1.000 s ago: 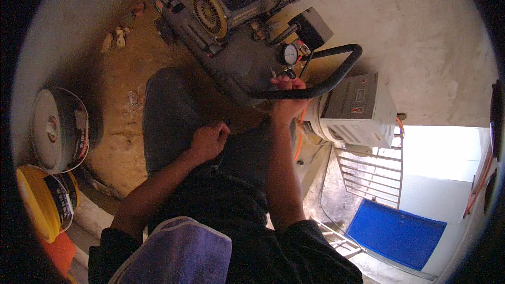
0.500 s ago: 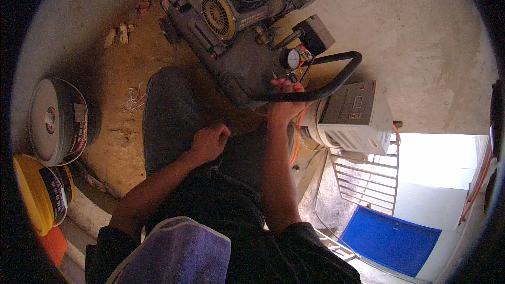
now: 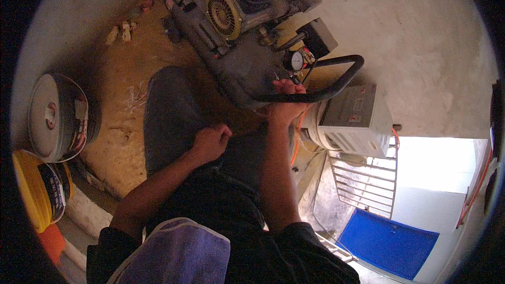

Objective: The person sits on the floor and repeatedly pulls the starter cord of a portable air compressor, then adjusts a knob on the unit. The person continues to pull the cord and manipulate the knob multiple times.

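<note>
Already right hand (image 3: 286, 106) is clamped on the handle (image 3: 336, 88), bar running crosswise; left hand (image 3: 210, 143), fisted on the knee, sits farther back.

Grey bucket (image 3: 55, 117), yellow bucket (image 3: 39, 189) at left; blue panel (image 3: 389, 243) lower right.

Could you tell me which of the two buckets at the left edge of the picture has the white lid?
The upper bucket, the dark grey-walled one lying with its white lid facing the camera. The lower bucket, just below it, is yellow instead.
</note>
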`<action>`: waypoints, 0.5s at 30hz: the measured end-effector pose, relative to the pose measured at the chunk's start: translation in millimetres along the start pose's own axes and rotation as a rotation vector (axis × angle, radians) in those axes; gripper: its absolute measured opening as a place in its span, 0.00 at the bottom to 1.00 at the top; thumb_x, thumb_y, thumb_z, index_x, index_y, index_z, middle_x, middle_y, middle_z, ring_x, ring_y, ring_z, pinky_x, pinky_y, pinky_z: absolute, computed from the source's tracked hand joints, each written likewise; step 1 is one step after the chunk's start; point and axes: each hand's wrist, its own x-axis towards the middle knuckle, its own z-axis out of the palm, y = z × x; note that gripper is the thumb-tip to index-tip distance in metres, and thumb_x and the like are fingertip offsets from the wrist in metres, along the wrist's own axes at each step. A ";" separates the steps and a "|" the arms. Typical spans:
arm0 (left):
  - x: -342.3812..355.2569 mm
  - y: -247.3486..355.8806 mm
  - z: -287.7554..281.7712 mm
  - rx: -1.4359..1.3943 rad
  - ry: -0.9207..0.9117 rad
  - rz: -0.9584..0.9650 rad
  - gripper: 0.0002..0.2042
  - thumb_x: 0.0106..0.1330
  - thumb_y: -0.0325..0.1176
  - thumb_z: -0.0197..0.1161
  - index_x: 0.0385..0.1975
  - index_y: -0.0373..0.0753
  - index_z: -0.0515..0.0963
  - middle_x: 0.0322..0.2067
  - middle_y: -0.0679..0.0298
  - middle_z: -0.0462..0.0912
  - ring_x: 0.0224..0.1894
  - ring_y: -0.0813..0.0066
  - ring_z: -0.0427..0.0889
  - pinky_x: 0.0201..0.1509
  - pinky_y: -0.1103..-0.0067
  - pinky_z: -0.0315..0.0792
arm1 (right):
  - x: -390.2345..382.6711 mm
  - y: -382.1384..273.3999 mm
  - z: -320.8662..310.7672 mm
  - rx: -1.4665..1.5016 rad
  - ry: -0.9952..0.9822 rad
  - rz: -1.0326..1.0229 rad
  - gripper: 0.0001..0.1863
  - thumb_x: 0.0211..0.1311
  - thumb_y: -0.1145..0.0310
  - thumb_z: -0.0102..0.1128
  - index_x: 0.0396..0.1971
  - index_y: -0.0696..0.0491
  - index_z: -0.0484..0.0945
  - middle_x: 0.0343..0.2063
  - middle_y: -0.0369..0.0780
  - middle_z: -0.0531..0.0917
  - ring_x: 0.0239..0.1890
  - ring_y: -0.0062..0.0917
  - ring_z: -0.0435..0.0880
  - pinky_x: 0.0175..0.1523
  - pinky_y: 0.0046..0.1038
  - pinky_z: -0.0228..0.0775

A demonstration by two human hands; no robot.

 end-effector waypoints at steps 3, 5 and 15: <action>-0.6 -5.9 3.9 -0.046 0.010 -0.016 0.06 0.66 0.34 0.57 0.39 0.41 0.76 0.35 0.60 0.84 0.36 0.56 0.83 0.42 0.64 0.76 | -4.3 -2.7 17.8 -0.149 0.042 -0.039 0.06 0.61 0.80 0.56 0.32 0.56 0.68 0.28 0.43 0.79 0.28 0.31 0.82 0.39 0.37 0.80; 0.2 -4.0 3.2 -0.075 -0.030 -0.047 0.07 0.66 0.34 0.57 0.39 0.41 0.76 0.36 0.59 0.84 0.37 0.56 0.84 0.44 0.65 0.77 | 2.2 1.1 5.7 -0.137 -0.022 -0.047 0.05 0.62 0.80 0.55 0.33 0.57 0.68 0.27 0.43 0.79 0.29 0.31 0.82 0.39 0.37 0.80; -0.1 0.6 2.9 -0.084 0.007 -0.028 0.06 0.66 0.33 0.57 0.37 0.40 0.76 0.35 0.57 0.83 0.37 0.54 0.83 0.42 0.63 0.76 | 5.0 -16.9 12.4 -0.486 -0.100 -0.124 0.13 0.62 0.80 0.55 0.46 0.64 0.70 0.32 0.45 0.81 0.32 0.30 0.83 0.44 0.32 0.78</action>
